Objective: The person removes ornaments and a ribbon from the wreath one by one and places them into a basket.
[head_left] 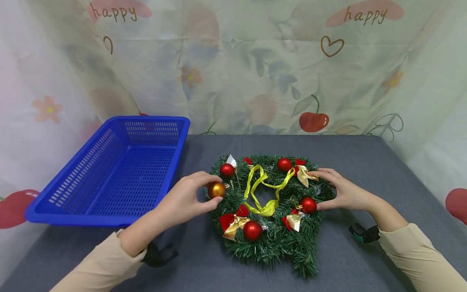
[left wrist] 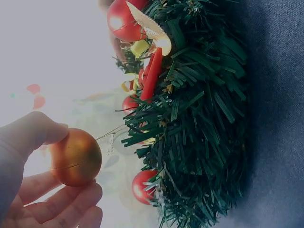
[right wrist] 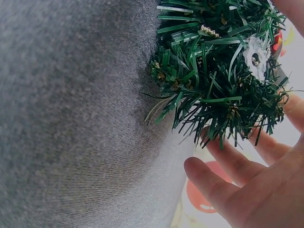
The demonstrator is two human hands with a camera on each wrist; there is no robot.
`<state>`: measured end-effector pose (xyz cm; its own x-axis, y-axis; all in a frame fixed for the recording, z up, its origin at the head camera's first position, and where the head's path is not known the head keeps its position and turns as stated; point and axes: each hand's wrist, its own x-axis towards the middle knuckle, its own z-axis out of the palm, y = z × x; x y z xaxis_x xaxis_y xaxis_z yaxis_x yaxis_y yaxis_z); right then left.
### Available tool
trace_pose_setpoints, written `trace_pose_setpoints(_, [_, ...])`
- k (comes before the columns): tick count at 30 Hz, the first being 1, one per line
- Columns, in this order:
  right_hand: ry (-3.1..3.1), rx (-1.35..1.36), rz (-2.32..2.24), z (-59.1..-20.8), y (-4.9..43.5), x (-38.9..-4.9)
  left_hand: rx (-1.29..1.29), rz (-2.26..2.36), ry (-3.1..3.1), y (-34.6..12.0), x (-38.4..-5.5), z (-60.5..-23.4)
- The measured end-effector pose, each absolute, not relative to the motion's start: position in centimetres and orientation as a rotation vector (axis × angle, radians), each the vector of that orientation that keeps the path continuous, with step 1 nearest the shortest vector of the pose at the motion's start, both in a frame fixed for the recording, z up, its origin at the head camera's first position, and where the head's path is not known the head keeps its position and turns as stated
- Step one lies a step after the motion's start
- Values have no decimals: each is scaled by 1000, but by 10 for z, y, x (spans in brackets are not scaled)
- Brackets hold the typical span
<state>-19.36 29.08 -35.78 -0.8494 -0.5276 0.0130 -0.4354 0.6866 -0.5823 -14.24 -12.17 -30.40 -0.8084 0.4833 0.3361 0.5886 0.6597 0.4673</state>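
Note:
A green artificial wreath lies on the grey table, decorated with red balls, red-and-gold bows and a yellow ribbon across its middle. My left hand pinches a shiny gold ball ornament between thumb and fingers at the wreath's left edge. In the left wrist view a thin thread runs from the ball towards the greenery. My right hand spans the wreath's right side, thumb beside a red ball and fingers at a gold bow. The right wrist view shows its fingers along the branch tips, some spread apart.
A blue plastic basket with slotted sides stands at the left of the table, near my left forearm. Grey cloth covers the table. A patterned curtain hangs behind it and on both sides.

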Motion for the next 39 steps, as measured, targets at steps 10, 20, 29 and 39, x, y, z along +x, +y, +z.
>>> trace_pose_setpoints(10, [2737,-795,-885,-357,290,-194,-885,-942,-2668,-110,-145,-307])
trace_pose_setpoints(20, [2743,-826,-872,-357,290,-193,-894,-1006,-2658,-98,-148,-318])
trace_pose_setpoints(29, [2741,-827,-880,-357,289,-193,-953,-1038,-2680,-93,-152,-325])
trace_pose_setpoints(39, [2746,-830,-883,-359,290,-194,-930,-1167,-2602,-86,-158,-323])
